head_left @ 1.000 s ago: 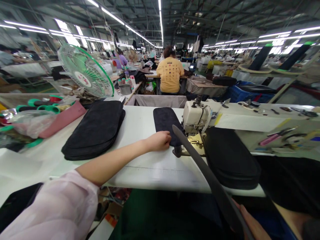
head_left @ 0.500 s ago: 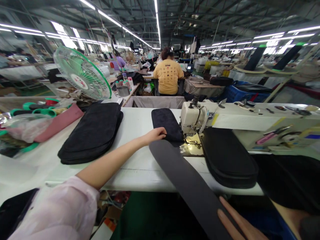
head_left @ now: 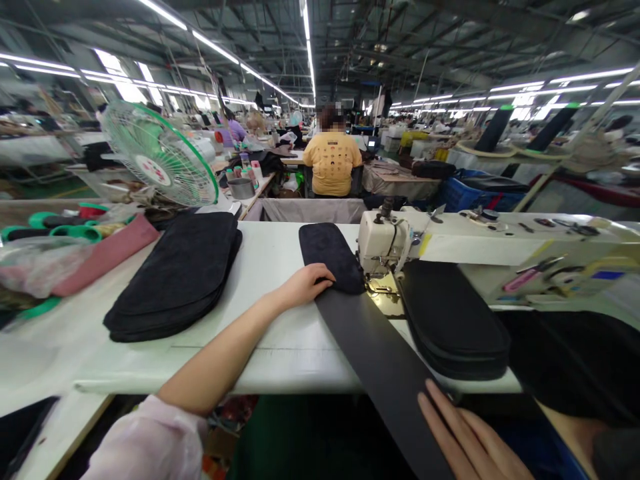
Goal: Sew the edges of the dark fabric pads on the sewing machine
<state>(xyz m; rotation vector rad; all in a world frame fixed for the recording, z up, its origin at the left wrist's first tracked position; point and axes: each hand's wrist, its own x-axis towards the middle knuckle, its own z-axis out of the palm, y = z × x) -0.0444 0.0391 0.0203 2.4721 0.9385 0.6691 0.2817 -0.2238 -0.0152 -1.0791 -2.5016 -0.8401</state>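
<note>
My left hand [head_left: 307, 285] is closed, its fingertips and thumb at the near left edge of a black fabric panel [head_left: 330, 253] with rounded corners. That panel lies on the white sewing table, left of the sewing machine's needle and presser foot [head_left: 384, 288]. A long dark grey strip [head_left: 373, 353] runs from the panel's near edge toward me and over the table's front edge. Its far end is hidden by the panel and my left fingers. My right hand [head_left: 470, 433] holds the strip's near part, fingers lying along the top; its thumb is hidden.
A stack of black rounded pieces [head_left: 175, 273] lies at left, another stack [head_left: 453, 313] under the machine arm [head_left: 525, 250]. More black material [head_left: 575, 360] lies at right. A green-rimmed fan [head_left: 160, 160] stands at back left. A co-worker in yellow [head_left: 333, 163] sits ahead.
The strip's far end, which stood raised beside my left hand, now lies flat at the panel's near edge. My left fingers have shifted on the panel. The view has tilted slightly.
</note>
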